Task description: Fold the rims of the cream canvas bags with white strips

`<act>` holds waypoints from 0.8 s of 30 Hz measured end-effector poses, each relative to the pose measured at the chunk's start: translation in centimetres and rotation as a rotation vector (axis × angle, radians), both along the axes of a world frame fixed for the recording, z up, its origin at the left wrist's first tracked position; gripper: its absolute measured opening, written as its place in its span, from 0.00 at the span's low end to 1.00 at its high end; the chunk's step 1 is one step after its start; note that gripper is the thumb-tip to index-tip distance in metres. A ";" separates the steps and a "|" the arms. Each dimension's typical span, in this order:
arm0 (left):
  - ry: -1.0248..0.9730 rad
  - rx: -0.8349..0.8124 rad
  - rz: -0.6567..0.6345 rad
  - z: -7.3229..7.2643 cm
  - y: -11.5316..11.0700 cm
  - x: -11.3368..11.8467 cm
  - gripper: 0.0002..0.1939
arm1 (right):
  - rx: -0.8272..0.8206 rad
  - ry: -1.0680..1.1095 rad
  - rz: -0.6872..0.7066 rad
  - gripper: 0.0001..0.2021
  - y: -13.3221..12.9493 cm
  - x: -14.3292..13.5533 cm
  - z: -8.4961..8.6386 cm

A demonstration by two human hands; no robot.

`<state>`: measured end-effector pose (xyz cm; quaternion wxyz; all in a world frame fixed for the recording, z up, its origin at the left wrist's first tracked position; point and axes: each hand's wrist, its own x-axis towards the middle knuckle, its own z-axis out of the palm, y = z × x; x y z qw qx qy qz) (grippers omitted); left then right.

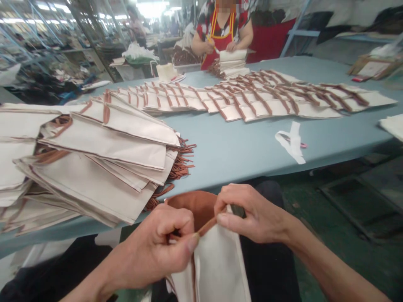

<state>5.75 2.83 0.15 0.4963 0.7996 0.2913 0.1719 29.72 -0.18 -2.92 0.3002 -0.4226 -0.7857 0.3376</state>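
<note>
A cream fabric bag [217, 260] with brown trim and a brown lining hangs over my lap, its mouth facing up. My left hand [166, 241] pinches the bag's brown-edged rim between thumb and bent fingers. Farther right along the same rim, my right hand [245, 214] is closed on the edge near a corner. Between the two hands the rim runs taut. The brown lining shows behind it, and the lower part of the bag drops out of view.
A heap of similar cream bags [126, 138] with brown cords lies on the blue table [226, 155] at left. Overlapping rows of bags [252, 98] cover its far side. A white strip [292, 142] lies at right. Across the table, a person in a red apron [222, 37] handles stacked pieces.
</note>
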 end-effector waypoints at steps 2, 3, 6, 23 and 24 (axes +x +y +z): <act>-0.033 -0.050 0.038 -0.3 0.3 -0.8 0.22 | -0.077 0.109 -0.005 0.09 0.1 0.7 -0.6; -0.060 -0.087 0.052 -0.6 0.4 -1.3 0.25 | -0.111 0.172 -0.007 0.10 -0.1 0.9 -0.8; -0.160 -0.342 0.080 -2.0 0.0 -2.4 0.33 | -0.237 0.425 0.028 0.19 -1.0 0.8 -1.6; -0.412 -0.360 0.266 -4.3 1.2 -3.8 0.32 | -0.331 0.438 0.088 0.16 0.1 -0.8 1.9; -0.352 -0.256 0.210 -3.8 1.6 -3.7 0.32 | -0.319 0.393 0.102 0.14 0.2 -0.9 2.4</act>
